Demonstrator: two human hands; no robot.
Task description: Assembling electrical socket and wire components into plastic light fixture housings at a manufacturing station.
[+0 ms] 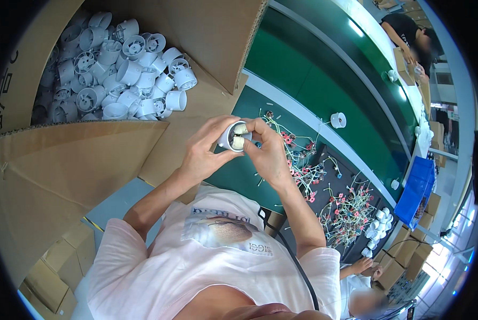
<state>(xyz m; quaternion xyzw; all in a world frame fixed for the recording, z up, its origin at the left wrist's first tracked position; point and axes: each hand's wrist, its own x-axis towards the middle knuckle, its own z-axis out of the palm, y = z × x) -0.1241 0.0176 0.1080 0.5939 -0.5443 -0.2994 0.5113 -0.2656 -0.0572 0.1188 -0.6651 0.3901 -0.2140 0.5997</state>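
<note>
Both hands meet in front of my chest over a green workbench (281,74). My left hand (204,149) wraps around a small white plastic cylinder housing (229,140), its open end turned toward me. My right hand (270,152) is closed at the rim of the same housing, thumb and fingers pinching a pale small part (240,129) inside the opening. A bit of blue wire shows between my right fingers.
A large open cardboard box (79,160) at the left holds several white housings (124,69). Wire harnesses with red connectors (324,181) lie on a dark mat at the right. One white housing (338,119) stands alone on the bench. Other people work at the far end and lower right.
</note>
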